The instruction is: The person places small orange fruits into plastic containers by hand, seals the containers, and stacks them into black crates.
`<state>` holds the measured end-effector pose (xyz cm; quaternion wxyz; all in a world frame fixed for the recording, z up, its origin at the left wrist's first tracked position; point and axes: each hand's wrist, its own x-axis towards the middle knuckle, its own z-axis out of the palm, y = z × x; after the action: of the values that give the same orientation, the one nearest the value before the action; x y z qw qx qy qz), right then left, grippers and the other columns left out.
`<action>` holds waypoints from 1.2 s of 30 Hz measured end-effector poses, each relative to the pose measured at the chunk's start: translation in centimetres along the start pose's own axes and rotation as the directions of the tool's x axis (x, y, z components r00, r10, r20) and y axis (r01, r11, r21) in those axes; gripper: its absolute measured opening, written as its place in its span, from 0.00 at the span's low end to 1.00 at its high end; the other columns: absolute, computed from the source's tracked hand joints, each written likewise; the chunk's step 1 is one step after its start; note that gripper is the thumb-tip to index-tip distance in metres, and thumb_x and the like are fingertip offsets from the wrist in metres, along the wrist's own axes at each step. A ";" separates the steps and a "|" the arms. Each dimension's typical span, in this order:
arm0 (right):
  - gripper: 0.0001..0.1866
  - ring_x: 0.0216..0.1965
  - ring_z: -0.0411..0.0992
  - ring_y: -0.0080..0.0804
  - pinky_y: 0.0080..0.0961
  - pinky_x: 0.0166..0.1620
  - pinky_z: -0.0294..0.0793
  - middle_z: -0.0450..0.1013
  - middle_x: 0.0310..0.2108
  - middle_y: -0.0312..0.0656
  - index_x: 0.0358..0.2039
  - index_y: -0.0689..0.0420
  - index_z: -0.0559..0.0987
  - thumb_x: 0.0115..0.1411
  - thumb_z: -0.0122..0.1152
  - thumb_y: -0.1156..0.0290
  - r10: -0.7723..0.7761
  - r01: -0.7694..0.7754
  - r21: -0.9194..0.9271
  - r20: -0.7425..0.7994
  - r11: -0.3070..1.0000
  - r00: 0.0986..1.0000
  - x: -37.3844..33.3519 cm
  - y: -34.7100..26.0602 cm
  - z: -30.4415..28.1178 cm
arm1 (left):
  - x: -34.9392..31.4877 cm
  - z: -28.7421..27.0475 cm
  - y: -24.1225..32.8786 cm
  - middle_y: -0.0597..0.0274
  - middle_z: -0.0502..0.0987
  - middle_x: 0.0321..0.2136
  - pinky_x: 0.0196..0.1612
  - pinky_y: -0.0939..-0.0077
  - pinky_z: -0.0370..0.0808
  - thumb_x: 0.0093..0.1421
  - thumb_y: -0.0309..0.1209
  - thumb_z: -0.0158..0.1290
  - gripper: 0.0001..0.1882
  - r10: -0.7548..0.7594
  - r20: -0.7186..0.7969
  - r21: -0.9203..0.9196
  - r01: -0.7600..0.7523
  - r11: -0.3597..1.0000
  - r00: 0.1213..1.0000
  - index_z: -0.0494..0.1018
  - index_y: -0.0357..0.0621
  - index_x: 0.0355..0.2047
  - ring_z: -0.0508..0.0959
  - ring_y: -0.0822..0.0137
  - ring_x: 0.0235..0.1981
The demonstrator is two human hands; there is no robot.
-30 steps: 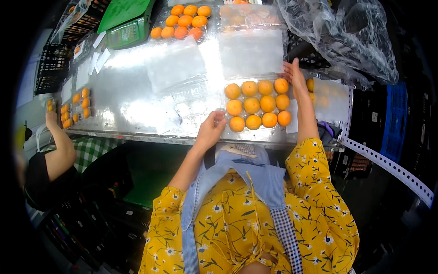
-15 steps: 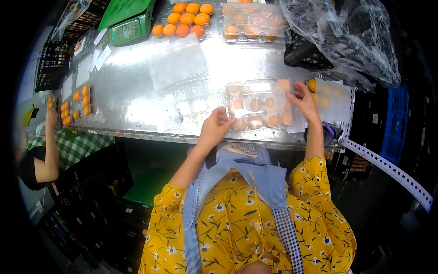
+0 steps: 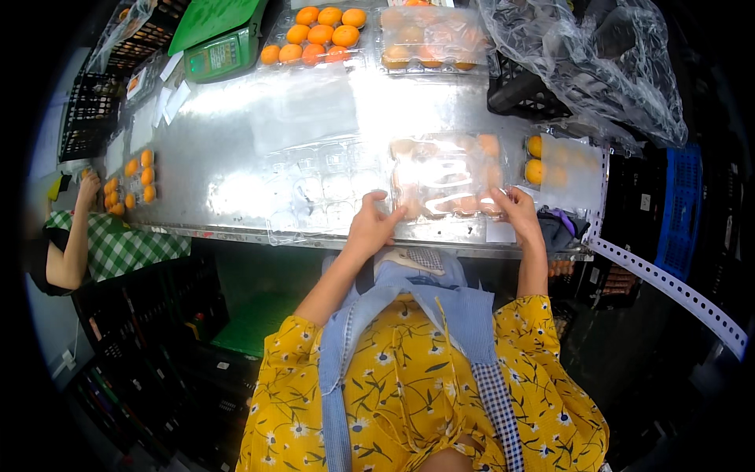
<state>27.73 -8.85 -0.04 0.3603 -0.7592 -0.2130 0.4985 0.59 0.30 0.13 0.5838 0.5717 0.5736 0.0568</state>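
Clamshell tray of clear plastic, lid down over orange fruits, lies on the shiny metal table between both hands. Left hand presses its fingers on the tray's near left corner; right hand grips the near right corner, fingers curled over the edge. Just left of the left hand sits an empty clear tray. Beyond the right hand two loose oranges rest in another tray. Farther ahead stand filled trays and a green scale. Far left, another person's hand touches a small tray of oranges.
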 end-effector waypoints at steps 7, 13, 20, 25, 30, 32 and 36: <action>0.30 0.32 0.71 0.29 0.21 0.34 0.72 0.70 0.37 0.49 0.45 0.72 0.67 0.51 0.62 0.60 0.023 -0.012 0.154 -0.071 0.988 0.997 -0.9 2.8 1.9 | 1.9 -0.8 -0.7 0.58 0.71 0.26 0.18 0.82 0.74 0.54 0.36 0.55 0.21 -0.039 -0.062 -0.309 0.018 0.951 0.997 0.66 0.29 0.40 0.74 0.72 0.21; 0.23 0.47 0.67 0.42 0.33 0.53 0.68 0.67 0.42 0.56 0.43 0.76 0.64 0.54 0.58 0.73 0.205 -0.296 0.552 0.222 0.779 0.953 -4.7 1.8 2.1 | 1.9 -0.7 -0.5 0.56 0.73 0.28 0.21 0.81 0.76 0.55 0.34 0.53 0.19 -0.039 -0.078 -0.273 0.016 0.962 0.996 0.66 0.30 0.39 0.77 0.69 0.24; 0.17 0.43 0.69 0.40 0.35 0.50 0.71 0.67 0.38 0.51 0.42 0.71 0.64 0.54 0.55 0.76 0.216 -0.256 0.767 0.156 0.588 0.964 -3.9 2.7 6.1 | 2.4 -0.5 -1.7 0.58 0.71 0.28 0.22 0.80 0.77 0.55 0.33 0.53 0.18 -0.039 -0.049 -0.399 0.016 0.917 0.998 0.66 0.31 0.40 0.77 0.68 0.26; 0.13 0.39 0.70 0.37 0.31 0.48 0.73 0.69 0.36 0.48 0.38 0.69 0.67 0.53 0.55 0.78 0.255 -0.204 0.811 0.071 0.548 0.964 -3.1 3.7 6.9 | 1.7 0.0 -1.5 0.56 0.69 0.30 0.26 0.78 0.78 0.53 0.30 0.55 0.23 -0.031 -0.022 -0.479 0.016 0.878 0.999 0.62 0.28 0.44 0.76 0.66 0.30; 0.09 0.38 0.71 0.34 0.27 0.47 0.73 0.70 0.33 0.46 0.35 0.68 0.70 0.53 0.53 0.79 0.244 -0.189 0.827 0.065 0.530 0.968 -3.2 2.9 6.5 | -0.8 0.3 0.1 0.52 0.69 0.35 0.44 0.78 0.76 0.54 0.21 0.50 0.19 -0.223 0.091 -0.823 0.199 0.532 0.971 0.59 0.24 0.44 0.73 0.63 0.41; 0.08 0.37 0.71 0.34 0.26 0.46 0.74 0.70 0.32 0.46 0.34 0.67 0.70 0.53 0.53 0.79 0.228 -0.183 0.822 0.067 0.539 0.971 -3.3 2.1 6.4 | -0.4 0.6 -0.3 0.45 0.69 0.38 0.45 0.77 0.75 0.55 0.20 0.48 0.18 -0.177 0.154 -0.839 0.223 0.497 0.972 0.58 0.20 0.43 0.73 0.60 0.42; 0.09 0.35 0.71 0.32 0.24 0.44 0.74 0.70 0.32 0.45 0.35 0.67 0.70 0.52 0.54 0.78 0.237 -0.175 0.802 0.043 0.571 0.971 -3.3 1.5 5.8 | 0.6 2.1 0.1 0.40 0.70 0.37 0.45 0.72 0.75 0.57 0.24 0.46 0.17 -0.129 0.285 -0.844 0.312 0.436 0.950 0.60 0.20 0.41 0.74 0.53 0.41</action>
<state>21.02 -10.19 -0.62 0.6090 -0.5526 0.1355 0.5527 2.41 -0.53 -0.78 0.8447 0.1112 0.4771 0.2157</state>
